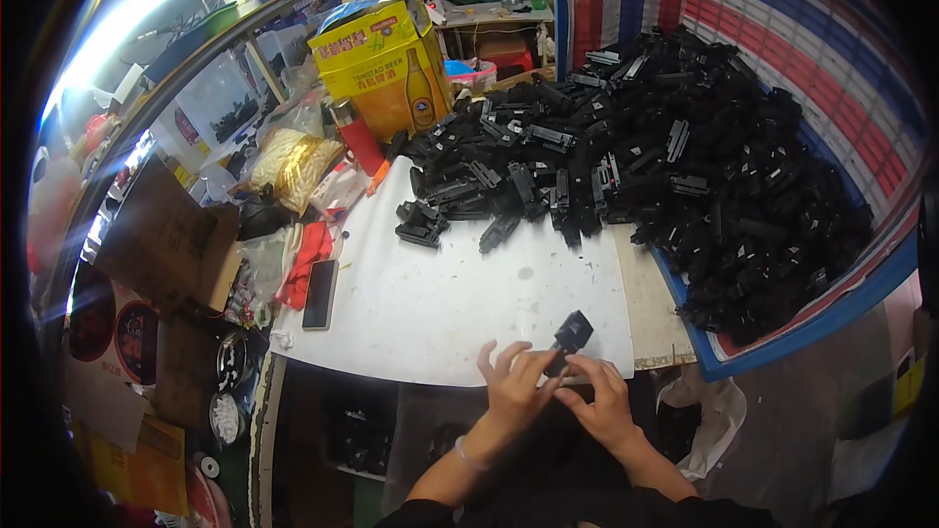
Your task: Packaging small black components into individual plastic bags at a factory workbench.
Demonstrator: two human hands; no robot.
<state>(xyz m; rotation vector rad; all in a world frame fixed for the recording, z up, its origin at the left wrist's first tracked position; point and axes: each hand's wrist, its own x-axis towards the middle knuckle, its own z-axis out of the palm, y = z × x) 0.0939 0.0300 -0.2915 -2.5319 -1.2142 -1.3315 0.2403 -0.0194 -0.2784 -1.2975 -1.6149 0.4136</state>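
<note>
Just over the front edge of the white table sheet (460, 313), a small black plastic part (575, 330) with a blocky upper end is tilted up between my hands. My left hand (514, 393) grips its lower end between thumb and forefinger, the other fingers raised and spread. Against the same lower end, from the right, press the fingertips of my right hand (604, 409). What lies right between the fingertips is too small to make out. Beyond the hands, a big heap of similar black plastic parts (626, 166) covers the back and right of the table.
A phone (320, 295) lies at the sheet's left edge, beside red cloth (307, 262). Behind stand a red bottle (359, 139) and a yellow carton (377, 78). A striped sheet (831, 88) with a blue edge (812, 325) walls the heap's right side. Cardboard boxes (161, 235) crowd the left.
</note>
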